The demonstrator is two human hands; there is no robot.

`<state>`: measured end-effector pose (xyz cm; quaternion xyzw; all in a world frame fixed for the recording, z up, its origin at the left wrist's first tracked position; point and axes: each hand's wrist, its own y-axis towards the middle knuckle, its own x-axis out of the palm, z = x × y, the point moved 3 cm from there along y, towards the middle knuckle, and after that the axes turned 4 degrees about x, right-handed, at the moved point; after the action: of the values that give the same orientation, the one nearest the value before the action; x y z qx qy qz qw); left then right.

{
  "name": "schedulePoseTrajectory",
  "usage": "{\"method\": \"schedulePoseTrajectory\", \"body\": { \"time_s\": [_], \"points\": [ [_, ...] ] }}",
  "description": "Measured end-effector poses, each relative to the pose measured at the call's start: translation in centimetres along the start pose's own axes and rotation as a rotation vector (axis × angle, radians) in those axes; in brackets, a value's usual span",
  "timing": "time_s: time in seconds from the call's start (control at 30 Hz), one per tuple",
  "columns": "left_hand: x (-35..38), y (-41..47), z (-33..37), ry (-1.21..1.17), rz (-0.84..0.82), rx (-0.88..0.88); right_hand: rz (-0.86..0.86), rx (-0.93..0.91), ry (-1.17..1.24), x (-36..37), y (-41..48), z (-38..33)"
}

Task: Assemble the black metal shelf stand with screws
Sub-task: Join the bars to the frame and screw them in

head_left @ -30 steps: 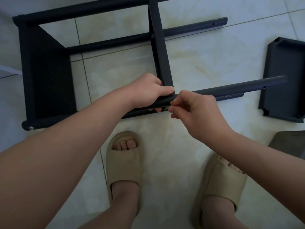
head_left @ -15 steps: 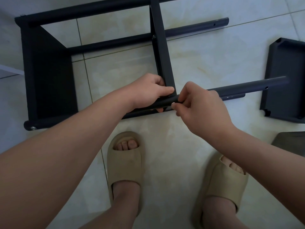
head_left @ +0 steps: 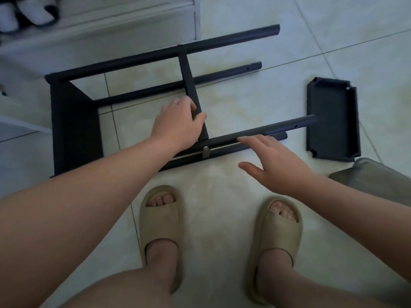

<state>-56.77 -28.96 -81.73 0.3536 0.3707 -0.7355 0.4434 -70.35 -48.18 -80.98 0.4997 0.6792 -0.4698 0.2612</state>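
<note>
The black shelf stand (head_left: 73, 130) lies on its side on the tile floor (head_left: 255, 96), just beyond my 2 tan slippers (head_left: 161, 221). My left hand (head_left: 175, 126) grips the near end of the middle shelf panel (head_left: 188, 85), fingers and thumb curled round its edge where it meets the near tube (head_left: 278, 128). My right hand (head_left: 278, 165) hovers flat and spread, holding nothing, with its fingertips at that tube; I cannot tell whether they touch it. A silver screw (head_left: 206, 151) stands in the tube between my hands. To the right, a loose shelf tray (head_left: 332, 121) lies on the floor, with a clear plastic container (head_left: 382, 181) near it.
</note>
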Motion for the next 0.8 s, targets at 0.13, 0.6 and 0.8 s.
{"method": "schedulePoseTrajectory", "body": {
  "time_s": [0.13,0.6,0.8],
  "points": [
    [-0.3,-0.5,6.5,0.080,-0.053,0.211,0.044,0.054,-0.219,-1.6,-4.1,4.1],
    [12.7,-3.8,23.9,0.187,-0.720,0.403,0.009,0.450,-0.228,-1.1,-15.8,23.4],
    [20.2,-6.0,26.1,0.025,-0.884,0.272,-0.050,0.564,-0.055,1.7,-15.1,27.7]
  ]
}}
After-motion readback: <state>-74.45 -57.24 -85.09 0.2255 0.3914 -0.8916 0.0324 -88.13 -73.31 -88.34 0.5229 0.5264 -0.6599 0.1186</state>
